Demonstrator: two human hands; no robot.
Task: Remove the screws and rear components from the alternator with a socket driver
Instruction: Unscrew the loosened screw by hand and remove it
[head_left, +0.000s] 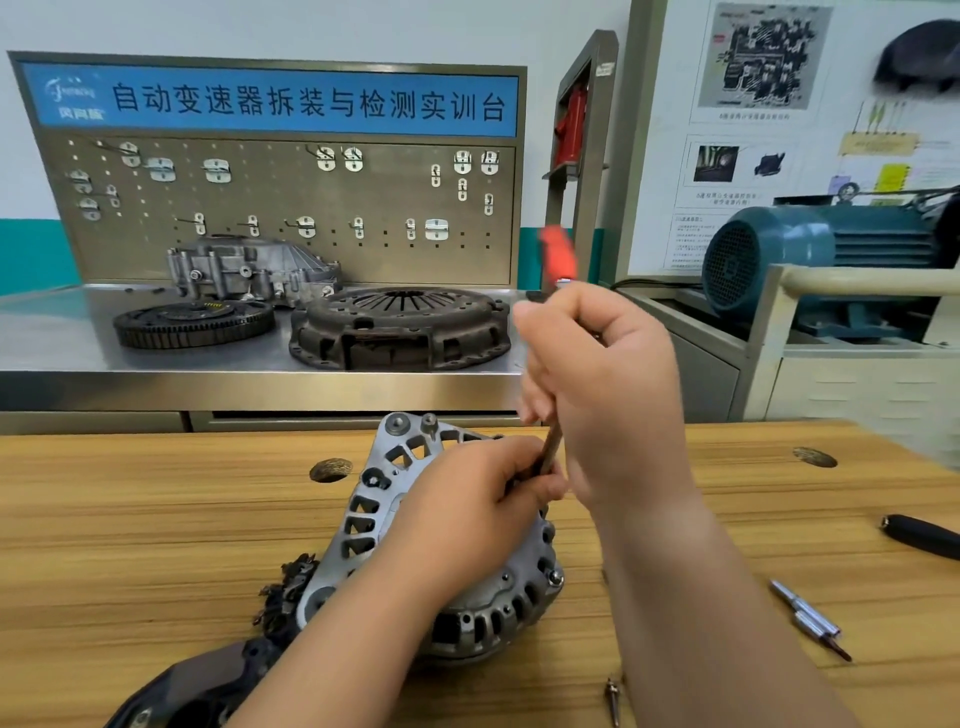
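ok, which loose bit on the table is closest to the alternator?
The short bit at the bottom edge, just right of the alternator. The silver pair lies farther right, past the right forearm.

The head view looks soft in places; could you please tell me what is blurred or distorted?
In the head view, the red handle of the socket driver is motion-smeared above the right hand; a dark shape at top right is blurred too; the alternator and left hand are sharp; wide-angle distortion tilts the pegboard and wall posters.
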